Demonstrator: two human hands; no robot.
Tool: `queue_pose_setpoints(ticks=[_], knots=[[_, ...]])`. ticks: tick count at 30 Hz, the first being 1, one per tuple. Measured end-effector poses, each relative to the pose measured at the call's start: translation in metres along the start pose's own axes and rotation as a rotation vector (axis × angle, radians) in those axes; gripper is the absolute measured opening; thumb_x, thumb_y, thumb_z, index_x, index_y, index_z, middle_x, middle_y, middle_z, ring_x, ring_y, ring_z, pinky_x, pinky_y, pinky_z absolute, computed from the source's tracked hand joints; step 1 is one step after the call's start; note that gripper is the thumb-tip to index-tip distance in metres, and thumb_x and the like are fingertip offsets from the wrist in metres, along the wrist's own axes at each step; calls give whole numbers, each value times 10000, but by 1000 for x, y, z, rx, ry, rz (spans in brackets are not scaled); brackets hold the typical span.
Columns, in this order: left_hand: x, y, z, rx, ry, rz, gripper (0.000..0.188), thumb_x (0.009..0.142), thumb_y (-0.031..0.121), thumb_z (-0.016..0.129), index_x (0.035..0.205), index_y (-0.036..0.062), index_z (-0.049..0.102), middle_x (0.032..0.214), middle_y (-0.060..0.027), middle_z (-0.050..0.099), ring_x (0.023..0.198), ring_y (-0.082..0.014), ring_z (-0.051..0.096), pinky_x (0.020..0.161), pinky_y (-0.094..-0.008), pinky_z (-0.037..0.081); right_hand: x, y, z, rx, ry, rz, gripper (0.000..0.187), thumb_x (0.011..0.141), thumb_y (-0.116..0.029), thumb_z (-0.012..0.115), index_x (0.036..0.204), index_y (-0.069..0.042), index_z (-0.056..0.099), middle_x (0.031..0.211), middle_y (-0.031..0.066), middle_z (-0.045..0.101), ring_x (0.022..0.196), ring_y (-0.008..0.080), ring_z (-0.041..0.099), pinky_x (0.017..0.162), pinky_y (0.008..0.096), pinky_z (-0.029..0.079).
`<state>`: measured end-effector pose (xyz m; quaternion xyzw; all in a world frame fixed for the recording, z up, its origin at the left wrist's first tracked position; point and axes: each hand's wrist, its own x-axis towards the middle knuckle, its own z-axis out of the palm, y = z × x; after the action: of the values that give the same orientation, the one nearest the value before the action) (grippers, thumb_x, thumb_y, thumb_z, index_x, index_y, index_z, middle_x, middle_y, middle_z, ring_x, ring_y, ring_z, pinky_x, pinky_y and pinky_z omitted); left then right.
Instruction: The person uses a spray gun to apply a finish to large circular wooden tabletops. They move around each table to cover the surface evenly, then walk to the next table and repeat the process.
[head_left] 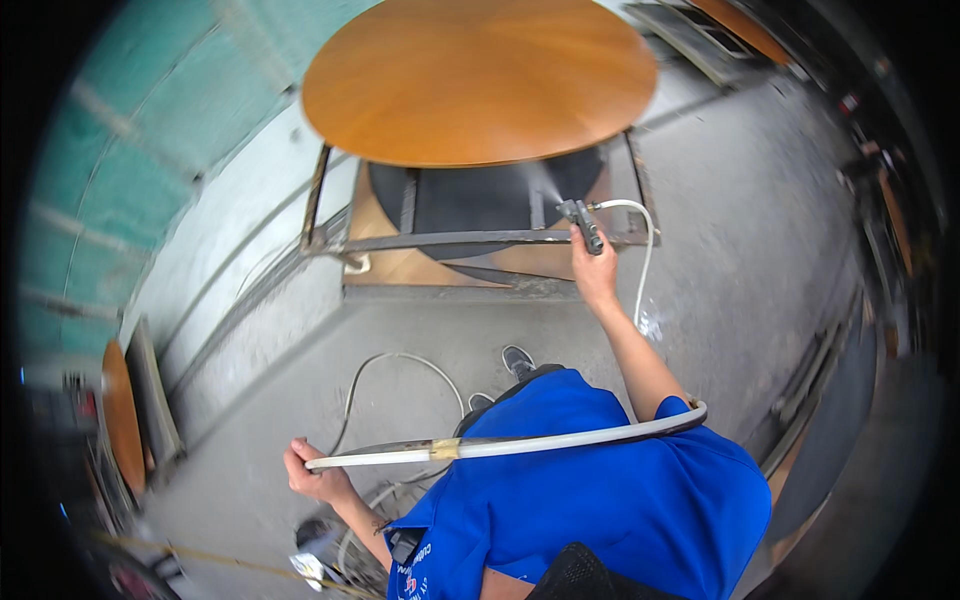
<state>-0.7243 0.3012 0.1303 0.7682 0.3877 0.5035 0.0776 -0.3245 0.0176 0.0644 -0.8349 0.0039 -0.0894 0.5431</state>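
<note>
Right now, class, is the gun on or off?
On: the gun, in the right hand, sends a pale mist toward the brown tabletop.

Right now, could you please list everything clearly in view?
Round tabletop: one, orange, top centre
Metal frame: one, dark, under tabletop
Low board: one, brown and black, below frame
Spray gun: one, dark, right of centre
Hose: at least one, white, across body
Leaning panel: one, orange, far left
Wall: one, teal, upper left
Shoes: two, dark, below centre
Shirt: one, blue, lower right
Right grip: one, bare, on spray gun
Left grip: one, bare, on hose
</note>
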Motion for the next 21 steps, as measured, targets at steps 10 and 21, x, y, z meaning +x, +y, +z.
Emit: queue_pose_setpoints(ticks=[10,21], knots=[[67,-39,38,-213,-208,208,281,1022,132,519,828,-42,624,638,-127,591,533,-222,511,496,-363,403,-16,23,-94,24,582,-5,443,975,-437,634,805,-29,662,640,34,603,614,138,558,593,340,440],[80,-26,74,-370,-272,230,273,1026,145,522,899,-63,644,724,-149,596,648,-241,516,602,-396,452,-61,-3,-113,285,434,200,417,934,-448,686,1015,-40,710,795,35,679,746,131,625,706,328,514]])
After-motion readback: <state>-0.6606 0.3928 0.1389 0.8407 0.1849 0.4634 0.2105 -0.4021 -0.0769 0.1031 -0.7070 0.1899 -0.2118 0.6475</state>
